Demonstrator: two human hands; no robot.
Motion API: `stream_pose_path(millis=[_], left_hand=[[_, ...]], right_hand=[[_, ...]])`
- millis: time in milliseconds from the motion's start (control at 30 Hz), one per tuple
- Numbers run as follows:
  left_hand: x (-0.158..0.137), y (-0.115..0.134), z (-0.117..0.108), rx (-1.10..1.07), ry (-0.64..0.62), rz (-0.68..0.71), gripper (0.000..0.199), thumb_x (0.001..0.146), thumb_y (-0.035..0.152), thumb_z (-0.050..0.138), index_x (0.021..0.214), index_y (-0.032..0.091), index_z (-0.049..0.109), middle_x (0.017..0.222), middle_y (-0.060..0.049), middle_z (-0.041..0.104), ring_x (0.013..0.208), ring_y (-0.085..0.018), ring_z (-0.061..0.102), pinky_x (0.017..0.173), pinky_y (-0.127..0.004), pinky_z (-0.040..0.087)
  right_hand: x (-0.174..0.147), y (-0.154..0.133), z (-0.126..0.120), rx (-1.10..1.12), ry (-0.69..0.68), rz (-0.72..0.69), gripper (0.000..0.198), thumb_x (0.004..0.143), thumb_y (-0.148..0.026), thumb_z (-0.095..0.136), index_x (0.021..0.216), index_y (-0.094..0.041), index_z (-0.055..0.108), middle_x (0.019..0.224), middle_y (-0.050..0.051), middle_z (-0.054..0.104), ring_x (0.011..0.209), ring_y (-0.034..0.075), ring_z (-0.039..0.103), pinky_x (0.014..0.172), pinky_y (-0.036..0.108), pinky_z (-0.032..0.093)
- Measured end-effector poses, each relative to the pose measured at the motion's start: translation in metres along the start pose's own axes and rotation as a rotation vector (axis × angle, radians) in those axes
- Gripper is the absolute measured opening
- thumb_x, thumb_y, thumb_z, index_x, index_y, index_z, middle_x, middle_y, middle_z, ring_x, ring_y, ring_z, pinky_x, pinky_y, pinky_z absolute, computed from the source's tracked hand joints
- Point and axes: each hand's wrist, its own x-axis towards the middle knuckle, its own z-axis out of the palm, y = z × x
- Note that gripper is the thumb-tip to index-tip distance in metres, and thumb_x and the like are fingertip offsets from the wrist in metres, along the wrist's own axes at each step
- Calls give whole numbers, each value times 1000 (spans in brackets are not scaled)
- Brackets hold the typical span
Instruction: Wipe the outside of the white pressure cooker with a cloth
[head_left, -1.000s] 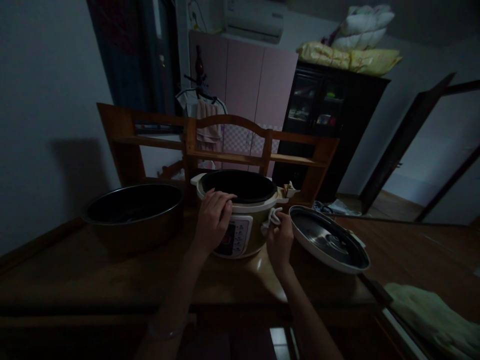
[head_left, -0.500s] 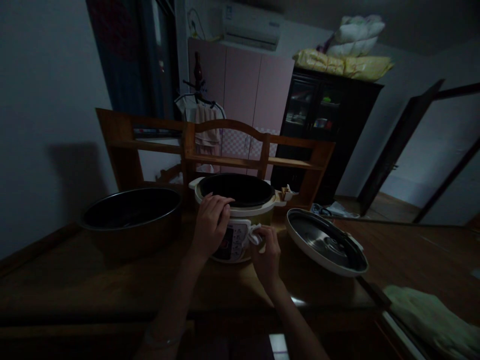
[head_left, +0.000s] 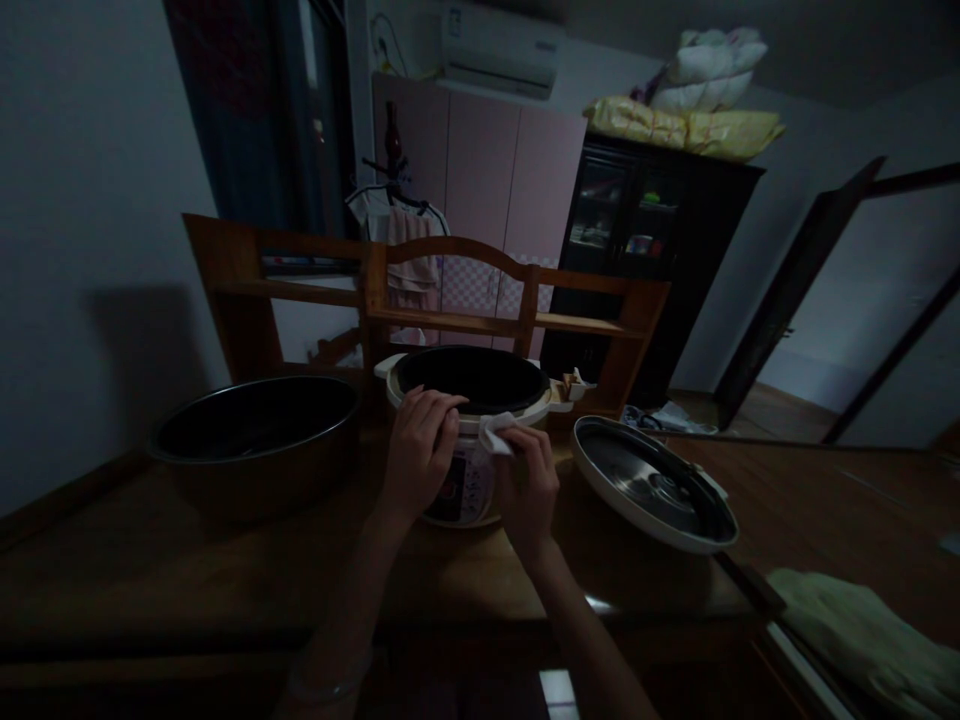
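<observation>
A white electric pressure cooker [head_left: 469,412] stands lidless on the wooden desk, its dark inside facing up and its control panel [head_left: 463,485] towards me. My left hand [head_left: 421,445] grips the front left of its rim, fingers together over the edge. Pinched in my right hand [head_left: 527,480] is a crumpled white tissue [head_left: 495,434], pressed against the cooker's front just under the rim. My right fingertips are partly hidden by the tissue. A dark inner pot [head_left: 255,470] sits to the left. On the right, the cooker's round lid [head_left: 652,485] lies with its underside up.
Behind the cooker rises the desk's wooden shelf frame [head_left: 454,246]. Small items [head_left: 574,385] stand by the cooker's right handle. Green cloth [head_left: 862,630] lies low on the right. A dark cabinet [head_left: 652,270] and a pink wardrobe [head_left: 484,170] stand further back.
My right hand has moved the tissue up from beside the control panel to just below the rim. My left hand keeps its place on the rim.
</observation>
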Motion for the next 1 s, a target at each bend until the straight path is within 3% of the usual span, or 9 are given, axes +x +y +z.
stream_pose_path(millis=[333,633,1000], left_hand=[[0,1,-1,16,-8,-7,28,102,24,37,115,23,61,113,-2,64,115,-18,56,120,-44,29],[-1,1,-1,15,-5,-6,28,102,24,36,115,24,61,112,-1,64,114,-18,56,120,-44,29],[-1,1,0,7,11,-19,31,102,26,34,116,25,62,111,-2,65,114,-19,56,119,-46,30]], right_hand=[[1,-9,-9,-25,-63,68,17,93,-12,54,103,-22,64,103,6,63,101,20,62,89,34,50],[-3,-10,-14,-62,-80,97,17,89,-8,58,98,-22,62,96,3,64,87,16,61,77,28,50],[-21,8,-17,6,-113,262,11,90,-16,60,98,-21,63,95,3,64,87,18,62,77,29,50]])
